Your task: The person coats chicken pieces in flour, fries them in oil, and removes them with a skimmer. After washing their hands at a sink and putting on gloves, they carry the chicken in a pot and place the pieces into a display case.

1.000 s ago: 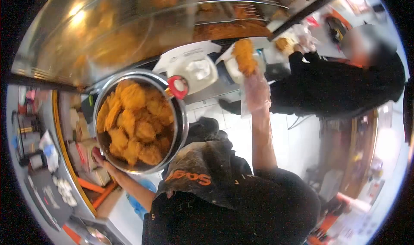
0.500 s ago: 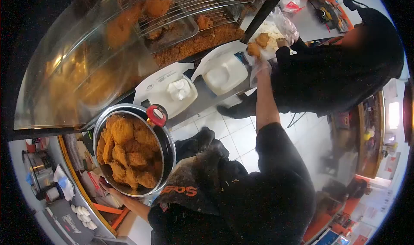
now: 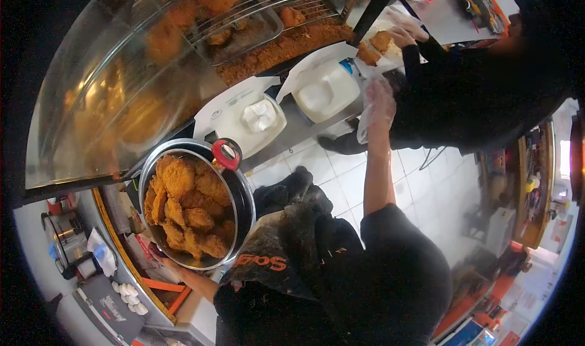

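Observation:
My left hand (image 3: pixel 161 257) grips the lower left rim of a metal bowl (image 3: pixel 248 209) full of fried chicken pieces (image 3: pixel 183 190). My right hand (image 3: pixel 380 99), in a clear plastic glove, is stretched out beside two fried pieces (image 3: pixel 374 47) at the end of the counter; nothing shows in it. Between my hands stand two open white boxes: one (image 3: pixel 265 129) holds a crumpled white paper (image 3: pixel 259 115), the other (image 3: pixel 329 93) has a pale round shape inside. A red-handled item (image 3: pixel 226 154) sits at the bowl's rim.
A co-worker in black (image 3: pixel 475 96) stands at the right, a hand (image 3: pixel 405 32) near the fried pieces. A glass display case (image 3: pixel 122 90) with wire racks and chicken is at upper left. A side counter (image 3: pixel 137 273) with small white items lies at lower left.
My right hand has drawn back from the fried pieces, which it was touching before. The co-worker's hand has moved up and over them. The view has shifted slightly.

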Action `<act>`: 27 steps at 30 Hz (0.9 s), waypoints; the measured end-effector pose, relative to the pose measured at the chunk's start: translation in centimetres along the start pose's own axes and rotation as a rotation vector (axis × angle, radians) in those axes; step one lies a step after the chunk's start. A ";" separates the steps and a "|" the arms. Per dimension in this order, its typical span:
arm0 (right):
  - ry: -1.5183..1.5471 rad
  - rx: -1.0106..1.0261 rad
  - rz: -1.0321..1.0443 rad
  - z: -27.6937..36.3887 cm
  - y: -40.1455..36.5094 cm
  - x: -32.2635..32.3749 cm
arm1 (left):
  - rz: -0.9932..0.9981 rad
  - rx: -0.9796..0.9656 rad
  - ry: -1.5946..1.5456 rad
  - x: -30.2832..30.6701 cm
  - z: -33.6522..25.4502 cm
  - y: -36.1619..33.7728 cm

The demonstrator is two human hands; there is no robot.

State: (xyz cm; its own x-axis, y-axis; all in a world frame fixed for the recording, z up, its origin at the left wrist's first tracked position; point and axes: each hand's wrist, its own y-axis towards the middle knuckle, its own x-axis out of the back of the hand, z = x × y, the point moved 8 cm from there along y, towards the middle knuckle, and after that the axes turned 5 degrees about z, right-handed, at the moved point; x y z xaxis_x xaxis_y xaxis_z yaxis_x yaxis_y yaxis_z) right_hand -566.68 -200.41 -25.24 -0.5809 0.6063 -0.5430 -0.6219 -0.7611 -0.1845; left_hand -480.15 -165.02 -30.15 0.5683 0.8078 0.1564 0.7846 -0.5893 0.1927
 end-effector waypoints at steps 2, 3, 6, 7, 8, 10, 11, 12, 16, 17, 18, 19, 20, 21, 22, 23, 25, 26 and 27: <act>-0.108 0.032 0.033 0.9 -3.3 -1.3 | -0.010 0.011 -0.007 -0.5 -0.3 0.1; -0.215 0.061 0.074 0.9 -4.6 -1.9 | -0.010 0.008 -0.007 -0.7 -0.2 0.2; 0.030 -0.016 0.196 -1.6 -7.8 -3.1 | -0.008 -0.013 0.004 -0.3 0.6 0.5; -0.188 -0.067 0.183 -1.0 -10.2 -5.5 | -0.011 -0.023 0.017 0.0 0.8 0.4; -0.190 -0.093 0.208 -1.0 -11.8 -7.3 | -0.011 -0.038 0.033 0.2 1.1 0.2; -0.234 -0.205 0.318 -2.4 -14.8 -10.7 | -0.011 -0.094 0.081 -0.3 0.7 -0.3; -0.238 -0.218 0.416 -3.0 -16.0 -12.4 | -0.004 -0.138 0.116 -0.2 1.0 -0.4; -0.246 -0.252 0.452 -3.6 -17.4 -13.7 | 0.011 -0.185 0.140 0.0 1.6 -0.5; -0.291 -0.218 0.798 -4.8 -23.5 -20.3 | -0.121 0.033 -0.140 -2.4 0.2 -2.0; -0.470 -0.174 0.990 -4.7 -25.7 -22.8 | -0.202 0.135 -0.239 -4.0 -1.6 -2.8; -0.648 -0.117 1.178 -5.1 -28.0 -24.6 | -0.208 0.199 -0.312 -4.1 -1.3 -2.8; -0.640 -0.244 1.228 -6.4 -29.6 -25.3 | -0.219 0.263 -0.386 -4.3 -0.9 -2.8; -0.737 -0.245 1.327 -8.0 -30.7 -25.5 | -0.193 0.342 -0.531 -4.3 0.2 -2.8; -0.874 -0.160 1.441 -8.4 -32.3 -26.6 | -0.239 0.244 -0.351 -6.2 -4.8 -3.8; -1.012 -0.064 1.548 -8.5 -34.0 -27.9 | -0.237 0.312 -0.372 -7.2 -6.4 -4.2; -1.012 -0.063 1.564 -8.3 -35.3 -29.2 | -0.249 0.339 -0.422 -6.8 -5.3 -4.2; -1.234 -0.231 1.644 -9.8 -38.1 -30.2 | -0.275 0.331 -0.394 -7.0 -6.2 -4.8; -1.236 -0.227 1.660 -10.6 -39.2 -30.8 | -0.291 0.330 -0.397 -6.4 -5.3 -4.7; -1.367 -0.201 1.646 -11.7 -39.9 -30.8 | -0.239 0.325 -0.445 -6.5 -4.4 -4.2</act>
State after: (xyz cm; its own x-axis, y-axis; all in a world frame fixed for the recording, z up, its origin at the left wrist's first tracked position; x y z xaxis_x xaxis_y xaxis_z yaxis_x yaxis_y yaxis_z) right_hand -517.80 -191.39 -10.73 -0.3682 -0.7840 0.4998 0.7064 -0.5854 -0.3980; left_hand -488.23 -167.82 -27.74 0.3614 0.8866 -0.2887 0.8990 -0.4135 -0.1442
